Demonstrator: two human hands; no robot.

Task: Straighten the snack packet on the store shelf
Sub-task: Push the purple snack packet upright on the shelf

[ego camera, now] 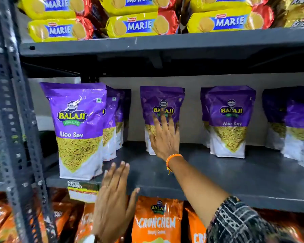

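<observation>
A purple and white Aloo Sev snack packet stands upright near the back of the grey middle shelf. My right hand lies flat against its front, fingers spread and pointing up, covering its lower half. My left hand hovers open in front of the shelf's front edge, fingers apart and holding nothing. It is just right of the large front packet at the shelf's left end.
More purple packets stand behind the left one, at centre right and far right. Yellow Marie biscuit packs fill the shelf above. Orange Crunchem bags sit below. A perforated metal upright runs down the left.
</observation>
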